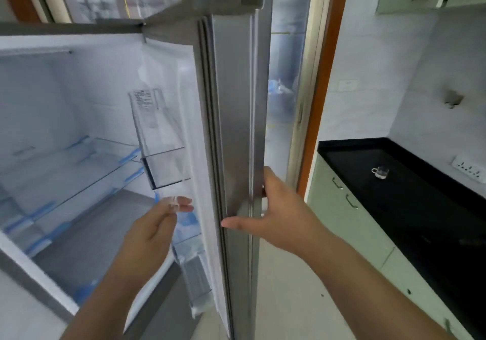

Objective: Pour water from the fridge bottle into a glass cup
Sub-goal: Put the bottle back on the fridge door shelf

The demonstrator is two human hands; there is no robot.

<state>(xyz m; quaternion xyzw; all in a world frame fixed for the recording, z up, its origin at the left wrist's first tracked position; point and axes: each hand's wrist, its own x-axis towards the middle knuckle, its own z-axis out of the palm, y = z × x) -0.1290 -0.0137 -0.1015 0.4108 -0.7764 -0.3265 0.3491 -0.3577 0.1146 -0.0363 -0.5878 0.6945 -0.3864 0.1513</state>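
While the fridge door (234,118) stands open, turned edge-on to the camera, the right hand (278,208) holds its outer edge at about 5 o'clock from the middle of the picture: the thumb lies straight along the grey side and the other fingers go around the edge, out of sight. The left hand (155,231) is at 7 o'clock, raised toward the lower shelves on the inside of the door; its fingers are almost straight and a little apart, and the tips are at the clear cap of the bottle (184,224). I cannot tell if they really touch it, because this part is blurred. The bottle stands in a low door shelf, just left of the door's seal. The glass cup (380,172) stands alone on the black counter (420,208) at 3 o'clock, well apart from both hands. Inside the fridge (52,102), at 9 o'clock, are glass shelves (65,171) with blue tape.
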